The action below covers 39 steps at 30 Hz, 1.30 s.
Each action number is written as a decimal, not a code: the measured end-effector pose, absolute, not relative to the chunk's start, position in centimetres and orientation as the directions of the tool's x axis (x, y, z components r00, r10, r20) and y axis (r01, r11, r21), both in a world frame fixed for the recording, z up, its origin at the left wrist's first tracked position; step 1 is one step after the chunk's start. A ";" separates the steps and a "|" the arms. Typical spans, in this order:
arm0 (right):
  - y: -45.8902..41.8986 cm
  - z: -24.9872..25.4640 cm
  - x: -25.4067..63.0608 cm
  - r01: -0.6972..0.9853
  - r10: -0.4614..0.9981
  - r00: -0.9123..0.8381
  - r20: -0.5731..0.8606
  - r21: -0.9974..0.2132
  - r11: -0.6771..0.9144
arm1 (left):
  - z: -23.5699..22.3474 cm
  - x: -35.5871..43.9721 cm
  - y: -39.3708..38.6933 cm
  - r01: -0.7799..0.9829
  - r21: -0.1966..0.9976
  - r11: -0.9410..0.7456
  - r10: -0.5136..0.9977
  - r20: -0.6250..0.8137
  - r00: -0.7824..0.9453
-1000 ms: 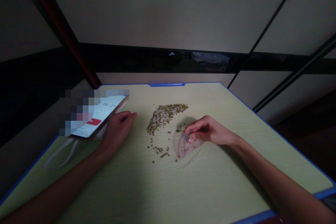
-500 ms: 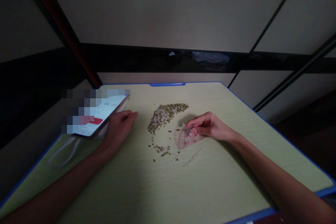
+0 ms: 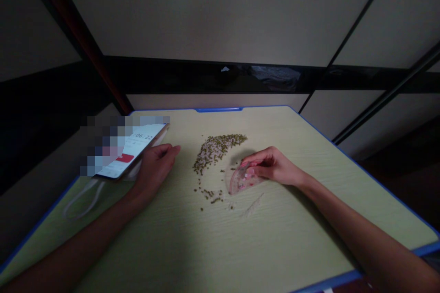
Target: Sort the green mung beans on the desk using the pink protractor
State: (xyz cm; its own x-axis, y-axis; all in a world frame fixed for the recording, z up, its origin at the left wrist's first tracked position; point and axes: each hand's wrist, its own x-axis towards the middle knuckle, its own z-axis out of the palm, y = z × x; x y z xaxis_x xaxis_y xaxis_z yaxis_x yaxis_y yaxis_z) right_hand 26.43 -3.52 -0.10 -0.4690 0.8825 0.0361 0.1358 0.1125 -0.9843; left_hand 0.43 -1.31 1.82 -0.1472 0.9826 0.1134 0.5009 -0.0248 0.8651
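My right hand [image 3: 266, 165] pinches a clear protractor [image 3: 236, 182] with pink markings and holds it low over the table, its curved edge facing left. Part of the protractor is hidden by my fingers. Left of it lies a curved heap of small green beans mixed with pale grains [image 3: 218, 148]. A few loose beans [image 3: 212, 196] are scattered below the heap, and a thin streak of pale grains [image 3: 252, 206] lies under my right hand. My left hand [image 3: 158, 165] rests on the table as a loose fist, beside the phone, with nothing visible in it.
A lit phone [image 3: 137, 146], partly pixelated, is propped at the left of the table over something white. A white loop of cord [image 3: 82, 203] hangs below it. The pale table [image 3: 165, 247] has a blue rim, and panelled doors [image 3: 213, 18] stand behind it.
The protractor has shifted slightly to the left, over a loose bean or two, and tilted a little. My left hand has stayed put. The phone's timer has advanced by one second.
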 end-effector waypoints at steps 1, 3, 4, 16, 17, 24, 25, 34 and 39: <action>-3.5 -0.2 26.3 0.143 0.886 -0.463 0.042 -0.982 0.122 | 1.8 0.4 -1.3 0.500 0.865 -0.026 0.983 0.114 -0.144; -3.5 -0.3 26.0 0.156 0.887 -0.459 0.054 -0.978 0.140 | 1.8 0.4 -1.3 0.499 0.866 -0.025 0.984 0.110 -0.142; -3.5 -0.4 25.8 0.161 0.886 -0.461 0.057 -0.976 0.147 | 1.8 0.4 -1.3 0.499 0.866 -0.021 0.984 0.107 -0.145; -3.5 0.4 26.1 0.200 0.819 -0.573 0.028 -0.965 0.172 | 1.9 0.5 -1.4 0.503 0.864 -0.018 0.982 0.109 -0.152; -3.5 0.4 26.2 0.196 0.814 -0.581 0.022 -0.967 0.166 | 1.9 0.5 -1.4 0.501 0.865 -0.015 0.982 0.106 -0.155; -3.7 0.6 26.5 0.185 0.797 -0.604 0.009 -0.971 0.151 | 1.8 0.4 -1.4 0.506 0.862 -0.023 0.983 0.112 -0.146; -3.7 0.7 26.5 0.186 0.795 -0.606 0.004 -0.972 0.147 | 1.9 0.4 -1.4 0.506 0.862 -0.022 0.984 0.109 -0.143; -4.0 0.8 25.9 0.210 0.795 -0.606 0.007 -0.963 0.169 | 1.6 0.3 -1.3 0.523 0.852 -0.034 0.983 0.123 -0.137; -3.9 0.3 25.9 0.141 0.832 -0.554 0.014 -0.984 0.111 | 1.8 0.4 -1.3 0.529 0.849 -0.013 0.983 0.107 -0.146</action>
State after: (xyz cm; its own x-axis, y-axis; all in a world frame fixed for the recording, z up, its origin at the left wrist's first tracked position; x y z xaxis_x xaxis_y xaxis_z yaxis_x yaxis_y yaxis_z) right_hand 25.87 -3.90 0.26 -0.5539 0.8325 0.0144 0.1410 0.1108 -0.9838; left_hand 0.36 -1.30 1.78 -0.1462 0.9835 0.1067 0.5288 -0.0135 0.8487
